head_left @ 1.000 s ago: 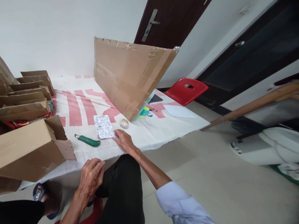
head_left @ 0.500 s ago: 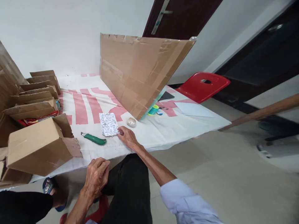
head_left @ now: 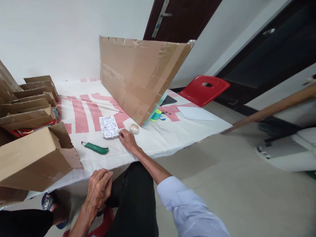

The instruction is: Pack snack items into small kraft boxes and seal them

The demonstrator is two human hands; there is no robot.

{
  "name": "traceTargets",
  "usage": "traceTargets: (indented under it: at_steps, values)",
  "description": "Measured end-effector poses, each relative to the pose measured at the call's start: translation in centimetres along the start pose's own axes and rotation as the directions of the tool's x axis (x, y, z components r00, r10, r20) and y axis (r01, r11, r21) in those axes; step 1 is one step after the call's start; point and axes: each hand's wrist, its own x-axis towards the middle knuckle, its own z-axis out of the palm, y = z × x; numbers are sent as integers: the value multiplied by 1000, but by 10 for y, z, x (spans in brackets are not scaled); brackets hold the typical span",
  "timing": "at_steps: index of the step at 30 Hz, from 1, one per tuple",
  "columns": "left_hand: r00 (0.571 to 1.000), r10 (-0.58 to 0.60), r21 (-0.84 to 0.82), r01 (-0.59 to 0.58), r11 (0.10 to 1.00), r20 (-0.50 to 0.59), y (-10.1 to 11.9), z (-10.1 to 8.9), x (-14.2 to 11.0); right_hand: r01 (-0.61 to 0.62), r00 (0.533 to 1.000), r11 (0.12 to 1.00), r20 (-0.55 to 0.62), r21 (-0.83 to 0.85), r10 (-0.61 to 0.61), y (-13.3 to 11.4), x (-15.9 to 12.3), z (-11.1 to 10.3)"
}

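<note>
My right hand [head_left: 127, 140] rests on the white and red table cover [head_left: 84, 112], its fingertips pinching the near right corner of a small patterned paper [head_left: 108, 126]. A green utility knife [head_left: 95, 148] lies just left of the hand. A small round clear ball [head_left: 134, 128] sits just beyond my fingers. My left hand [head_left: 98, 187] lies curled on my black-trousered knee below the table edge, with nothing seen in it.
A large cardboard sheet [head_left: 138, 80] stands tilted behind the paper. Open cardboard boxes [head_left: 32, 154] crowd the left side. A teal tape roll [head_left: 156, 116], white sheet [head_left: 196, 113], red chair [head_left: 203, 90] and wooden pole [head_left: 271, 108] are at right.
My right hand has pushed the patterned paper a little farther from me across the cover. The left hand has stayed on my knee.
</note>
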Motion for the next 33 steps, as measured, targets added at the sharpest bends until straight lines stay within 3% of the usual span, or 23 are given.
traceTargets:
  at_steps: [9, 14, 17, 20, 24, 29, 33]
  values:
    - [999, 31, 11, -30, 999, -22, 4, -4, 9, -29, 999, 997, 17, -68, 30, -8, 46, 10]
    - [999, 45, 26, -44, 999, -29, 2, -13, 4, -2, 994, 987, -110, -162, -17, 0, 32, -12]
    - [996, 64, 42, -61, 997, -61, 1, -18, -2, -135, 970, 964, -231, -228, 82, 19, 16, -27]
    - [994, 73, 45, -69, 997, -79, 2, -20, -8, -254, 955, 944, -209, -212, 210, 40, 4, -35]
    - [991, 93, 44, -89, 995, -99, 4, -27, -14, -271, 955, 950, -168, -157, 245, 56, -3, -37]
    - [983, 108, 118, -91, 989, -146, 6, -56, -17, -246, 955, 968, -186, -54, 233, 58, -4, -41]
    - [969, 50, 210, 2, 978, -240, 4, -98, -24, -242, 946, 969, -209, 52, 247, 54, -9, -45]
